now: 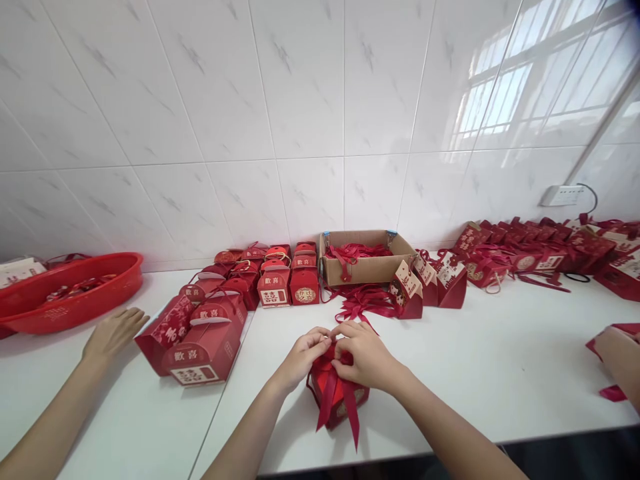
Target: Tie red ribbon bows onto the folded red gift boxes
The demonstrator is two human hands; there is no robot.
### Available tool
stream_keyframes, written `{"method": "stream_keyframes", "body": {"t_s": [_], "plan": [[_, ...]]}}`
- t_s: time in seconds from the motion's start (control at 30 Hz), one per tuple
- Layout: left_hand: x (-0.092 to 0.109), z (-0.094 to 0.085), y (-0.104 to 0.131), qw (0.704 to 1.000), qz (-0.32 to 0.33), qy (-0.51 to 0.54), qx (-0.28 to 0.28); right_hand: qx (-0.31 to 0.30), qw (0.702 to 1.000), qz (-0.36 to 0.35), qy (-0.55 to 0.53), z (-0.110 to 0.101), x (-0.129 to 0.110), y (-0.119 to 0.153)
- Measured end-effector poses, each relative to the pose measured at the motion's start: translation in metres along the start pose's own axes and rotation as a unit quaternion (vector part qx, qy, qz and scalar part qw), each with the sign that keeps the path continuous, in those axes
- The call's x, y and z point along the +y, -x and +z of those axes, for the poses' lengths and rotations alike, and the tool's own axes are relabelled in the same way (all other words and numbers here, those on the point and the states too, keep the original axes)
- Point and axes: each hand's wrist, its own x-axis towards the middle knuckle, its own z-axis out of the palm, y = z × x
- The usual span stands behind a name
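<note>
- The person's two hands nearly meet over a small red gift box (340, 399) on the white tabletop (450, 373); the box sits directly beneath them, with gold print on its side.
- The left hand (305, 357) has thumb and forefinger pinched on the dark red ribbon (327, 401) at the box's top; the exact spot of contact is partly hidden.
- The right hand (367, 357), fingers curled, also pinches the ribbon there; two ribbon tails hang down the box's near side.
- Left of the hands stand larger red gift boxes (207, 347) with white-and-red labels; beyond them, farther left, a co-worker's hand (114, 330) rests palm down.
- Well to the right, at the picture's edge, another hand (620, 360) is at a red item, only partly in view.
- Just beyond the hands lies a heap of loose ribbons (365, 303), and behind it an open cardboard box (360, 275) with more ribbons inside.
- Beyond and left of the hands, small red boxes (287, 287) stand in rows; farther left is a red plastic basin (75, 310).
- Beyond and right are slanted boxes with cream tops (453, 280), then a long cluster of beribboned boxes (540, 250).
- Farthest is the tiled wall (300, 100), with a white power socket (563, 195) to the right.
</note>
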Motion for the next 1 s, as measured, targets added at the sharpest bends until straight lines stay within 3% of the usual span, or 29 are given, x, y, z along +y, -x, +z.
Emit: {"method": "stream_keyframes", "body": {"t_s": [0.17, 0.33, 0.5, 0.6, 0.67, 0.8, 1.0], "plan": [[0.001, 0.0, 0.001, 1.0, 0.012, -0.018, 0.001, 0.016, 0.999, 0.016, -0.035, 0.001, 0.005, 0.007], [0.004, -0.001, 0.007, 1.0, 0.016, -0.012, 0.013, 0.059, 0.977, 0.075, -0.19, -0.006, 0.024, 0.025], [-0.01, -0.001, 0.033, 0.989, -0.008, 0.038, 0.141, 0.032, 0.925, 0.171, -0.337, -0.002, 0.046, 0.06], [-0.034, 0.001, 0.054, 0.98, -0.048, 0.03, 0.189, -0.003, 0.908, 0.16, -0.387, 0.012, 0.049, 0.081], [-0.053, 0.004, 0.066, 0.979, -0.055, 0.032, 0.195, -0.011, 0.914, 0.153, -0.376, 0.021, 0.042, 0.089], [-0.08, 0.008, 0.077, 0.982, -0.011, 0.013, 0.188, -0.005, 0.915, 0.17, -0.365, 0.033, 0.018, 0.087], [-0.082, 0.004, 0.079, 0.991, -0.014, -0.021, 0.132, -0.028, 0.874, 0.226, -0.429, 0.037, 0.007, 0.084]]}}
